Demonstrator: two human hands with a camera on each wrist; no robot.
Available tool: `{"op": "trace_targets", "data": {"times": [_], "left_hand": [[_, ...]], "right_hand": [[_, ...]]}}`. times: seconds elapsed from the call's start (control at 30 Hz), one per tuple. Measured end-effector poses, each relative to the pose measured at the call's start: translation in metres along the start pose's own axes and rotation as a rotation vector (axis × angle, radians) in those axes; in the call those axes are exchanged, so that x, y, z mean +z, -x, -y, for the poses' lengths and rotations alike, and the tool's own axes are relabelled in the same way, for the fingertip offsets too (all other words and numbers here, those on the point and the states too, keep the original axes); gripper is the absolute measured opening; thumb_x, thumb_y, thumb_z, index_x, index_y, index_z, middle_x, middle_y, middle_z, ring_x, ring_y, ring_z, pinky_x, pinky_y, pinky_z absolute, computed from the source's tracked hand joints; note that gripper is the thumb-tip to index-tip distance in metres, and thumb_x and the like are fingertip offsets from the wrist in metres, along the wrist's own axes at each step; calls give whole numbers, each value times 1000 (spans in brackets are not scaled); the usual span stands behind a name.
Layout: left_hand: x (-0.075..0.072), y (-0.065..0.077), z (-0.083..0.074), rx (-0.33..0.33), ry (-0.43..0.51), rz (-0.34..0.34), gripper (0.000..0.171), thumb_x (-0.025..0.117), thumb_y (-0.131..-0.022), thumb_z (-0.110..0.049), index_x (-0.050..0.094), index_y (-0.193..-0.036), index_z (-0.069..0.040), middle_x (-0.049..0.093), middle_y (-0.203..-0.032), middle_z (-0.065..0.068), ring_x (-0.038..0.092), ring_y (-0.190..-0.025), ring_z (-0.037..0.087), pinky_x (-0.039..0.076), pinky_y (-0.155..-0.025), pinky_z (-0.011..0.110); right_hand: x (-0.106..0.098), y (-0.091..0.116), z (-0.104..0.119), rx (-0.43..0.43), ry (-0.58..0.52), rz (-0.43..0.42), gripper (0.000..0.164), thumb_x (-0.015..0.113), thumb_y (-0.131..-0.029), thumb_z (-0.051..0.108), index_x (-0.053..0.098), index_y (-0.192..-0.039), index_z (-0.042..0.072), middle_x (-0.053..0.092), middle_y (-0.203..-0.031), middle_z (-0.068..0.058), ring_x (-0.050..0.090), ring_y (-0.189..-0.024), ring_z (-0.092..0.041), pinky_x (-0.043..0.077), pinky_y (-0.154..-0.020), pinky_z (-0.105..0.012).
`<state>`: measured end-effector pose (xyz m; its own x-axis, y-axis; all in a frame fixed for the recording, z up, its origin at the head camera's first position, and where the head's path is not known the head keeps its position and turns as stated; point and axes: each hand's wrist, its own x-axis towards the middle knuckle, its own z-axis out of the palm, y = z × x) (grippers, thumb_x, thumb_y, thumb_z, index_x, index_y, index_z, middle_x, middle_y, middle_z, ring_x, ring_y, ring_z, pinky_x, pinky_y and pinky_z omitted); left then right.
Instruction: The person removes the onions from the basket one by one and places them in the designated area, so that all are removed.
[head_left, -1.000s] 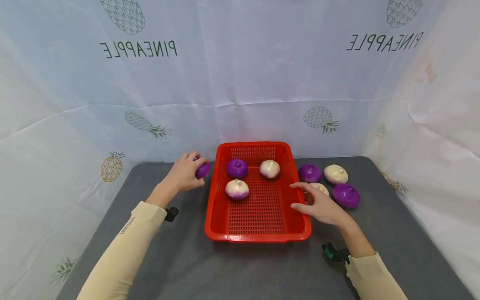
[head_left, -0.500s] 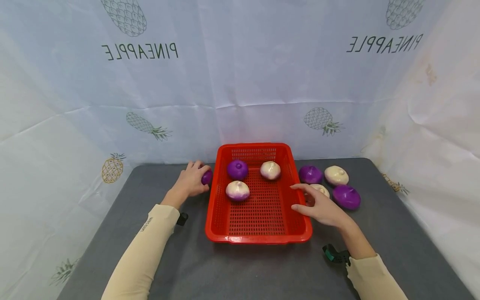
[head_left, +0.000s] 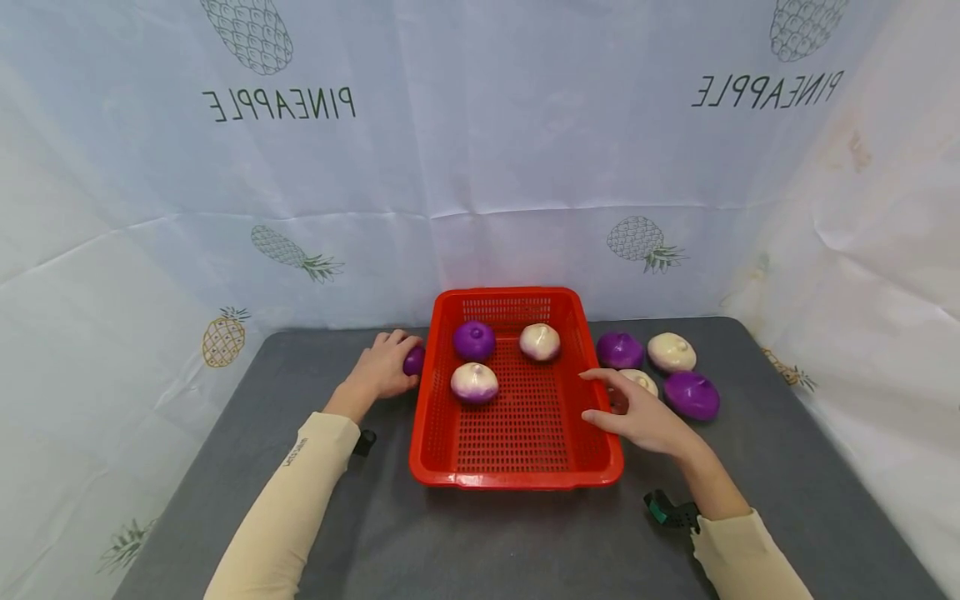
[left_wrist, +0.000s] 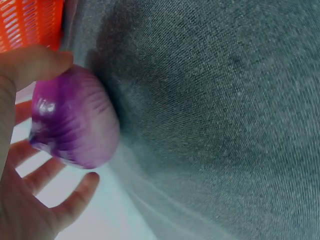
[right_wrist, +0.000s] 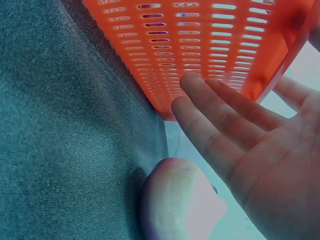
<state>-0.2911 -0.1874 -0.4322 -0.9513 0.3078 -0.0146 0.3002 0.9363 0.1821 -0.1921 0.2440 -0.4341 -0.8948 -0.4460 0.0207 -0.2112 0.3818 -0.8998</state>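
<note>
In the head view my left hand [head_left: 384, 367] is low at the left side of the red basket [head_left: 517, 481], holding a purple onion [head_left: 414, 361]. The left wrist view shows the thumb against this onion [left_wrist: 77, 117] and the other fingers spread behind it; the onion sits at the grey cloth. My right hand [head_left: 637, 412] is at the basket's right rim, thumb and index finger reaching over it. Its other fingers [right_wrist: 220, 135] extend fairly straight along the outer wall in the right wrist view. Inside the basket are a purple onion [head_left: 474, 341] and two white-purple onions [head_left: 475, 382].
Several more onions lie right of the basket: purple [head_left: 620, 350], white [head_left: 672, 352] and another purple [head_left: 692, 395]. A white onion [head_left: 640, 380] is partly hidden behind my right hand. A pineapple-print curtain [head_left: 517, 167] hangs behind the grey table [head_left: 480, 550].
My left hand has moved right and down with the purple onion, close to the basket's left side, and has stayed nearly still in the last half second. My right hand keeps its place.
</note>
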Motion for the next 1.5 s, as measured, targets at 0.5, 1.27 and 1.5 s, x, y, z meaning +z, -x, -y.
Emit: {"op": "trace_targets", "data": {"times": [0.5, 1.27, 1.5], "left_hand": [[-40, 15, -9, 25, 60, -54, 45, 63, -93, -19, 59, -136, -5, 53, -135, 19, 48, -124, 41, 50, -95, 61], [-82, 23, -86, 331, -8, -176, 36, 66, -95, -22, 66, -126, -4, 61, -123, 14, 58, -110, 33, 52, -97, 48], [-66, 19, -100, 364, -80, -21, 47, 66, -96, -33, 62, -136, -10, 55, -135, 13, 52, -123, 32, 50, -101, 49]], "right_hand": [[-1, 0, 1, 6, 0, 6, 63, 74, -93, 22, 43, -146, 5, 54, -131, -23, 61, -109, -35, 62, -78, -36], [-1, -1, -1, -8, 3, -4, 63, 75, -92, 21, 43, -145, 6, 53, -133, -24, 61, -111, -37, 62, -78, -36], [0, -1, -2, -9, -5, 2, 63, 74, -93, 21, 43, -145, 5, 53, -134, -24, 60, -112, -37, 62, -78, -36]]}}
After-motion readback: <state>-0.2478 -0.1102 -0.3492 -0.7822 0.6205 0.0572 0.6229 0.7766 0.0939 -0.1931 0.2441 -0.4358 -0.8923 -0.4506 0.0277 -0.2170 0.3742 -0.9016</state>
